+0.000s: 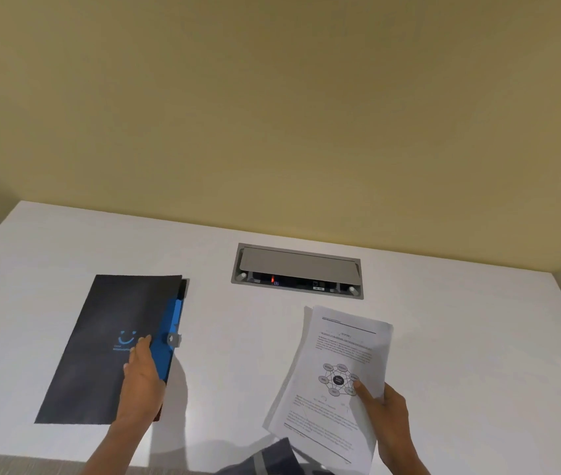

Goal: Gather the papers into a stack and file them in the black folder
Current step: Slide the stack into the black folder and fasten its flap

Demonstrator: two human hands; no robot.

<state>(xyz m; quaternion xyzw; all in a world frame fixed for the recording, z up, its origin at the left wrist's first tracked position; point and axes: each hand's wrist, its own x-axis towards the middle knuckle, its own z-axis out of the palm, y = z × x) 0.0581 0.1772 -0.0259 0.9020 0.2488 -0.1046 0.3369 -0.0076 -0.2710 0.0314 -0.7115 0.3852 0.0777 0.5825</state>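
Two hands share the work on the white desk (443,337). The right hand (390,419) holds the papers (337,375) — already gathered into one stack, slightly fanned at the left edge — at their near right corner, thumb pressed on the printed top sheet just beside the round diagram, the other fingers hidden underneath. The stack is tilted and looks lifted off the surface at the near right of the scene, probably so it can be carried across in one piece.

The left hand (142,375) lies on the black folder (101,347), which rests flat at the near left, well apart from the papers. Its fingers are narrow, curled over the right-hand edge of the front cover beside the blue inner strip (169,341) with its small metal clasp (173,339). That cover edge looks slightly raised near the fingers, so this reads as the start of opening the folder; how firmly the edge is pinched cannot be told.

Between and beyond the two, at the far middle of the desk, sits a grey cable box (298,270) with its lid partly raised — clear of the path between stack and folder.

Gathering appears finished; filing is not yet done. The cover will need to swing fully open leftward before the sheets can go in.
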